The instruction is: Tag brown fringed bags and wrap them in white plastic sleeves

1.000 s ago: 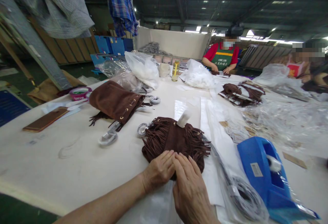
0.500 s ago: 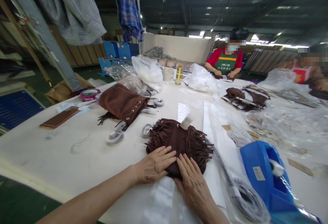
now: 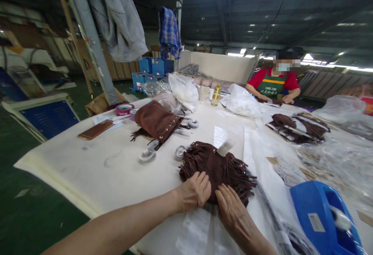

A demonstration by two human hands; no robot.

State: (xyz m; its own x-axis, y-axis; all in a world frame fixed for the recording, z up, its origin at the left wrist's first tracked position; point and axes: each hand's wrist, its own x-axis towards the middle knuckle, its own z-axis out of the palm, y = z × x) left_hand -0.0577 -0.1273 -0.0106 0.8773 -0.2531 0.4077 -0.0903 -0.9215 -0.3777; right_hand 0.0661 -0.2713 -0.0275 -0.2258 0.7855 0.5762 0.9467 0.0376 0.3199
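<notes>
A dark brown fringed bag (image 3: 217, 167) with metal eyelets lies on the table in front of me. My left hand (image 3: 196, 191) is at its lower left edge, fingers bent and closed against the brown material; the thumb is hidden. On the lower right edge my right hand (image 3: 233, 206) rests with its fingers stretched out flat. A white tag (image 3: 225, 148) sticks up from the bag's top. To the upper left lies a second brown bag (image 3: 157, 119) with eyelets and fringe, and wrapped strap coils (image 3: 148, 155) beside it.
A blue tape dispenser (image 3: 323, 212) stands at the right, near clear plastic bags (image 3: 344, 150). At the left lie a phone (image 3: 95, 130) and a tape roll (image 3: 124, 109). More brown fringed pieces (image 3: 297, 127) sit before a co-worker (image 3: 272, 82) across the table (image 3: 96, 177).
The view has turned left, so things appear farther right and lower. My left hand's fingers have gone from stretched flat to bent. My right hand stays flat on the bag.
</notes>
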